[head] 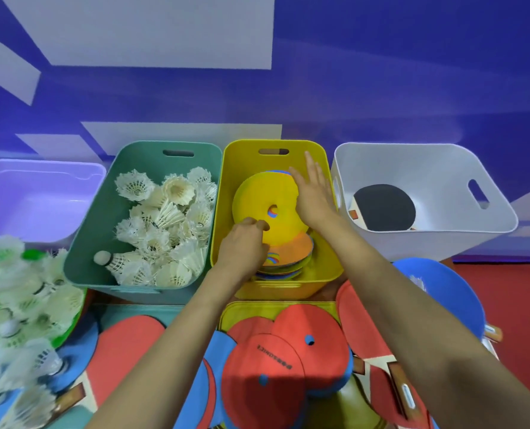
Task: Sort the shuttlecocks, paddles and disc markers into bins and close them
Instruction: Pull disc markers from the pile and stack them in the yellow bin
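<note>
Both hands reach into the yellow bin (pixel 319 274). A yellow disc marker (pixel 257 199) with a centre hole leans there over an orange disc marker (pixel 294 247) and other stacked ones. My left hand (pixel 242 246) has curled fingers pinching the yellow disc's lower left edge. My right hand (pixel 314 193) lies flat with straight fingers against its right edge. The teal bin (pixel 103 243) holds several white shuttlecocks (pixel 161 224). In the white bin (pixel 437 239) lies a black-faced paddle (pixel 384 209). Red disc markers (pixel 276 360) and red paddles (pixel 369 323) lie in front.
A lilac bin (pixel 38 196) stands at the far left. A green tray (pixel 78 311) piled with shuttlecocks (pixel 19 292) is at the near left. A yellow lid (pixel 236 311) lies under the red discs. A blue paddle (pixel 443 292) sits at the right. A blue wall rises behind.
</note>
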`<state>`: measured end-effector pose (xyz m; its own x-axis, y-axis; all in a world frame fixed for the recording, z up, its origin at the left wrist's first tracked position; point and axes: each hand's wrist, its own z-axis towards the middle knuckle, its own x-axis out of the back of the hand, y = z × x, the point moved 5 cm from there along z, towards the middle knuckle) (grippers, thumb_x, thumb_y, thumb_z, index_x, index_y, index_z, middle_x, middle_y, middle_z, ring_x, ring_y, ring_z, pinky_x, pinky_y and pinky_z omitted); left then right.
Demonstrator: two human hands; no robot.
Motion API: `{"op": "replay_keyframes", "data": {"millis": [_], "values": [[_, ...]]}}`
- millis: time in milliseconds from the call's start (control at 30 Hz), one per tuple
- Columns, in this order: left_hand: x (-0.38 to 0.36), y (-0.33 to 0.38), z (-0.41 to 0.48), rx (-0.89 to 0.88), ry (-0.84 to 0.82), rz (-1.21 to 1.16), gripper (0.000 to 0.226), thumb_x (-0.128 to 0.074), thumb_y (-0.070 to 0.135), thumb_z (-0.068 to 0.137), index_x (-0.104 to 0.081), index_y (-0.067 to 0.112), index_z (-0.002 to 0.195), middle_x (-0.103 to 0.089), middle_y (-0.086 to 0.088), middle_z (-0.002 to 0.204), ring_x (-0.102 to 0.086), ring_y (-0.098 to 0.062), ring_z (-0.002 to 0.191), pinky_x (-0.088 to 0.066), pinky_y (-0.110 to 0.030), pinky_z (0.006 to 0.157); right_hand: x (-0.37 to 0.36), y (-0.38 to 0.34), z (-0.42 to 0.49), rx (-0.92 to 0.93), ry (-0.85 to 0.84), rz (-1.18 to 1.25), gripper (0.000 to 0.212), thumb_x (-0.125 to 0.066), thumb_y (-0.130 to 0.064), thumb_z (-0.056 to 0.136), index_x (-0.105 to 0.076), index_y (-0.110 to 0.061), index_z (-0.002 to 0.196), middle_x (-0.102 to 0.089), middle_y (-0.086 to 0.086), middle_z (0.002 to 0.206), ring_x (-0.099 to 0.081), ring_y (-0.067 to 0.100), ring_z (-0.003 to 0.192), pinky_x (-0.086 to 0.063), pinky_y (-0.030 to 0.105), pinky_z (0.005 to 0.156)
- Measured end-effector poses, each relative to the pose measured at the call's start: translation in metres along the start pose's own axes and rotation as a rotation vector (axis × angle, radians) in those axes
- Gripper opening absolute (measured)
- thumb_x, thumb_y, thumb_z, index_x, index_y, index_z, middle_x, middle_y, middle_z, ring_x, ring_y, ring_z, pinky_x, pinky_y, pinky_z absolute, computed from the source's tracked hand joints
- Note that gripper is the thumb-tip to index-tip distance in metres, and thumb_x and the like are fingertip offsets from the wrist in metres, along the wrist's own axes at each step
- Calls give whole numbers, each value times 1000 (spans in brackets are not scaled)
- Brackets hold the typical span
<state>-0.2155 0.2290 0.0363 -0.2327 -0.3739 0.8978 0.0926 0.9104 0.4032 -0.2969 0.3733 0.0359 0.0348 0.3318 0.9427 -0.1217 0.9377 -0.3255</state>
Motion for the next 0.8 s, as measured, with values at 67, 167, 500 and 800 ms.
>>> {"op": "replay_keyframes", "data": {"millis": [67,167,500,800], "values": [[1,18,-2,-24,35,-21,38,-58,23,89,-53,21,127,-49,-5,133,-49,-29,118,-44,-37,88,11,5,-15,22,59,73,61,-51,2,88,-34,-22,142,-4,7,158,-9,31,144,-25,42,112],[-1,56,-10,-85,107,-96,36,-57,20,89,-54,22,125,-51,-2,132,-49,-25,119,-41,-35,86,36,20,-48,70,168,190,51,-53,-4,89,-42,-15,137,-24,14,151,-25,32,138,-31,41,108],[-96,194,-39,-421,84,-390,37,-57,3,80,-58,9,116,-60,-9,115,-57,-25,106,-44,-32,92,63,184,-183,-293,293,240,52,-58,-2,83,-47,-8,133,-44,16,132,-44,33,121,-35,36,101],[-201,221,-33,-188,-239,-366,47,-55,-2,82,-49,0,128,-53,-18,128,-47,-30,120,-31,-27,98,3,230,-222,-337,-294,314,64,-54,-1,86,-29,-16,144,-36,13,138,-46,32,121,-39,40,99]]}}
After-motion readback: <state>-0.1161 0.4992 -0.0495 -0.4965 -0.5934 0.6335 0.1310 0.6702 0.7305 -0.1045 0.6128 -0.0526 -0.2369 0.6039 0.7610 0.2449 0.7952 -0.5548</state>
